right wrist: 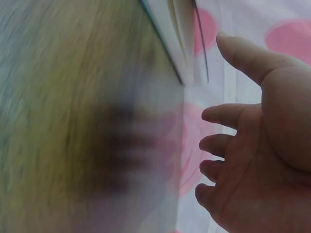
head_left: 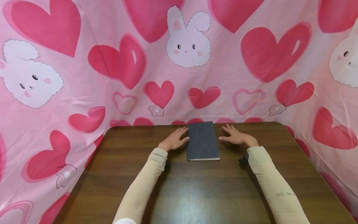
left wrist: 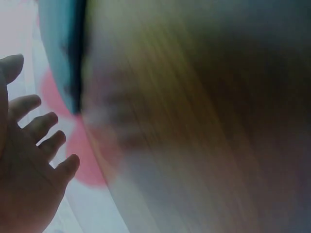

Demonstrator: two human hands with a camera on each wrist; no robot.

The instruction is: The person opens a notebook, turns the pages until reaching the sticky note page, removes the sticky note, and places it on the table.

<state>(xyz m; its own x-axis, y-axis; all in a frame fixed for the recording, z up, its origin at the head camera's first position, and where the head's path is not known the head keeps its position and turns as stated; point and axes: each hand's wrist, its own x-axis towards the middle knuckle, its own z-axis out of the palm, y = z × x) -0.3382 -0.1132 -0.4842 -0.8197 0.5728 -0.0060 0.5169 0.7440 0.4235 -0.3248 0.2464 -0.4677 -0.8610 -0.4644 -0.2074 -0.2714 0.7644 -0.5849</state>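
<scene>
A dark grey-blue book (head_left: 202,141) lies closed near the far edge of the wooden table, its pale page edges showing along the near side. My left hand (head_left: 175,139) is by the book's left side with fingers spread; in the head view I cannot tell whether the fingertips touch the cover. To the right of the book, a small gap apart, my right hand (head_left: 235,136) has its fingers extended. The left wrist view shows the book's spine (left wrist: 77,58) beyond the left fingers. In the right wrist view the page edges (right wrist: 170,34) face the right thumb.
The brown table (head_left: 201,193) reflects light in front of the book. A pink cloth (head_left: 195,74) with hearts and rabbits hangs behind it and along both sides. A small black device (head_left: 244,160) is strapped at the right wrist.
</scene>
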